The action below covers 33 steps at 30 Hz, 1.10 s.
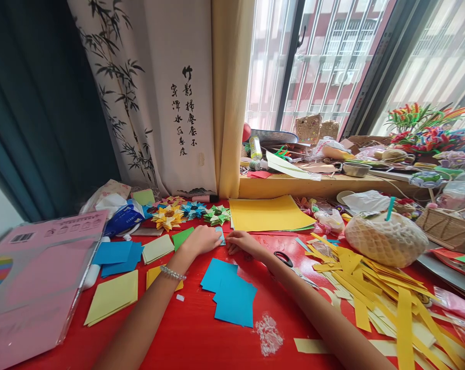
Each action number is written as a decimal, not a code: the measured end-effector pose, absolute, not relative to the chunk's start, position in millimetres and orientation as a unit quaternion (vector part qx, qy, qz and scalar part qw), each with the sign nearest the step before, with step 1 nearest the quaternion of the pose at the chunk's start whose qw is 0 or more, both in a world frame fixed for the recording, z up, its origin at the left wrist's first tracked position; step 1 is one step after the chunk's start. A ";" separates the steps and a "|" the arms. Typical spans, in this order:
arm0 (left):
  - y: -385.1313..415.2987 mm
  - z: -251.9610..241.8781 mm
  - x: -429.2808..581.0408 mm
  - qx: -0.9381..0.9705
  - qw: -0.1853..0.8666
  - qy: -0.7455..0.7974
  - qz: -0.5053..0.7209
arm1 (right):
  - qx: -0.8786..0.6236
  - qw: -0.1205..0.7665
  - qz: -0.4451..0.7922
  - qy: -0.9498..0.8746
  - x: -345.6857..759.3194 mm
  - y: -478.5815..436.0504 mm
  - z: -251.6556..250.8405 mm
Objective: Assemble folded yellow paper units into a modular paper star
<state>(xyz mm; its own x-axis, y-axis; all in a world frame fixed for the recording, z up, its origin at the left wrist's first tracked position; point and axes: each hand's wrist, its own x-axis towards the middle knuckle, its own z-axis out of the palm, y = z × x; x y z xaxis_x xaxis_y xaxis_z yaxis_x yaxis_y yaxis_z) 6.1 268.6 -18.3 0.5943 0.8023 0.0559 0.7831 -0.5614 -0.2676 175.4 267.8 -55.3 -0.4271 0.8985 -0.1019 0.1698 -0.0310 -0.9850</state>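
My left hand (204, 240), with a beaded bracelet on its wrist, is closed on a small piece of folded blue paper (222, 237). Facing it, my right hand (244, 243) has its fingers bent and pinched at the paper's right edge; the fingertips are too small to make out fully. Below both hands lie blue paper squares (235, 300). A green paper square (183, 237) is partly covered by the left hand. Just beyond are folded paper flowers in yellow (168, 217), blue (193, 209) and green (217, 215). Black-handled scissors (284, 259) rest beside the right forearm.
Yellow sheets (268, 213) lie at the back. Cut paper strips (361, 288) cover the right side, near a net-wrapped coconut (384, 237) with a straw. On the left are pale yellow squares (114, 298), blue squares (118, 257) and a pink paper pack (43, 288).
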 end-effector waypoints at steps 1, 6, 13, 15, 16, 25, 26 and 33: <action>268.3 -18.1 6.1 -0.883 0.132 -0.450 0.035 | -0.431 0.317 0.574 -0.620 175.4 268.0 -55.5; 267.7 -14.1 3.9 -0.881 0.121 -0.456 0.032 | -0.431 0.317 0.573 -0.621 175.6 269.3 -57.3; 268.6 -12.6 1.1 -0.878 0.112 -0.464 0.028 | -0.425 0.315 0.572 -0.626 176.3 271.6 -60.4; 269.0 -14.5 2.3 -0.878 0.115 -0.464 0.029 | -0.425 0.315 0.571 -0.628 176.4 271.9 -60.8; 269.3 -15.6 3.0 -0.877 0.119 -0.465 0.029 | -0.424 0.315 0.571 -0.629 176.4 272.1 -60.9; 270.0 -15.9 0.7 -0.879 0.130 -0.457 0.030 | -0.420 0.316 0.573 -0.629 178.2 273.9 -63.0; 269.9 -15.5 0.7 -0.882 0.125 -0.452 0.032 | -0.420 0.317 0.573 -0.628 178.5 273.9 -63.3; 269.1 -12.8 1.7 -0.888 0.105 -0.446 0.032 | -0.422 0.317 0.568 -0.631 178.7 272.8 -63.3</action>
